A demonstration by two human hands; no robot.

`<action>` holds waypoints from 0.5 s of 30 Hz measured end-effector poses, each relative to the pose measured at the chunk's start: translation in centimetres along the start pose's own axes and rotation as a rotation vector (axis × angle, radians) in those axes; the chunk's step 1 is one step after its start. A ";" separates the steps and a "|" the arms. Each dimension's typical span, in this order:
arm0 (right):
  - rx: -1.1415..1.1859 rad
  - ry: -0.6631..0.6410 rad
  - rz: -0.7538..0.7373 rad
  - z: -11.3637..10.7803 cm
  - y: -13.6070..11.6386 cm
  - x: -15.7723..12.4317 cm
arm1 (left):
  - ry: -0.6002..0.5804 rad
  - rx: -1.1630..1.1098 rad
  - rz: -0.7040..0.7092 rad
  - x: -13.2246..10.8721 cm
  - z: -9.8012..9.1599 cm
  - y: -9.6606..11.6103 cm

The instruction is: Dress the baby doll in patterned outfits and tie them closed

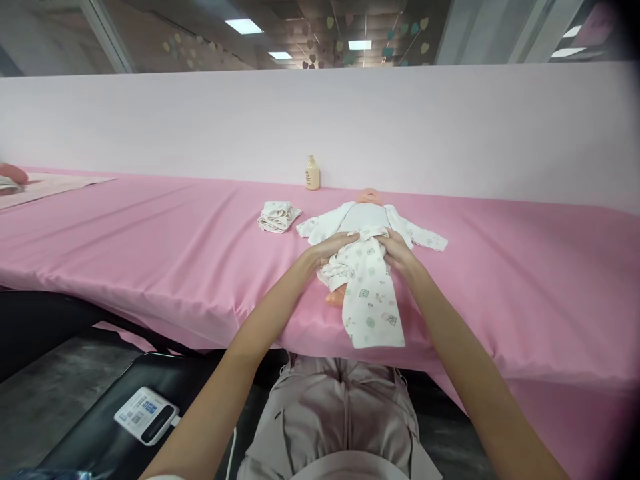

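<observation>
A baby doll point(370, 196) lies on its back on the pink-covered table, its head toward the wall, in a white long-sleeved top point(367, 217). Printed baby pants point(373, 293) cover its lower body; one leg hangs flat toward the table's front edge, the other is bunched up. A bare doll foot point(337, 295) shows beside the flat leg. My left hand point(334, 247) grips the waistband's left side, fingers closed on the cloth. On the right side of the waistband, my right hand point(397, 248) is closed on the cloth too. The fingertips are partly hidden by the fabric.
A folded printed cloth point(279, 217) lies left of the doll. Behind it a cream pump bottle point(313, 175) stands by the white wall point(200, 127). A pale mat point(55, 187) is at far left. A white device with a cable point(147, 415) rests on a black chair point(100, 413).
</observation>
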State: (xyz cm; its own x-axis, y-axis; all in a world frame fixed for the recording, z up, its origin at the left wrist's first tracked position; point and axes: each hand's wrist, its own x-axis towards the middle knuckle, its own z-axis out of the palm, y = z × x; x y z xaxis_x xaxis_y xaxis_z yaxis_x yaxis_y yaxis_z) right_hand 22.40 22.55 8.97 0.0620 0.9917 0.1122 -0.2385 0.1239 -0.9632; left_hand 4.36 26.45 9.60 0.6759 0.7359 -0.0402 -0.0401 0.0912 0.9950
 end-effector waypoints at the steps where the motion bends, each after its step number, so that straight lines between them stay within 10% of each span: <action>1: 0.027 0.024 0.008 0.0 0.0 0.1 | -0.029 0.029 -0.033 0.0 -0.2 0.0; 9: -0.202 -0.312 0.175 -0.2 -1.6 -1.6 | 0.098 -0.132 0.194 -0.3 0.1 0.3; 15: -0.049 -0.033 0.077 0.0 -0.7 -1.0 | 0.001 0.145 0.012 -2.0 0.2 1.3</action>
State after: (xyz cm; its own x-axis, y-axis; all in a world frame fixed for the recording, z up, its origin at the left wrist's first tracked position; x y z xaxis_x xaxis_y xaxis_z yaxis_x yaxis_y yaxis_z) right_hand 22.53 21.50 9.52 0.0133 0.9989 0.0445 -0.1941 0.0462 -0.9799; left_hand 3.03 24.96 11.04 0.6752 0.7371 -0.0284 0.0584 -0.0151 0.9982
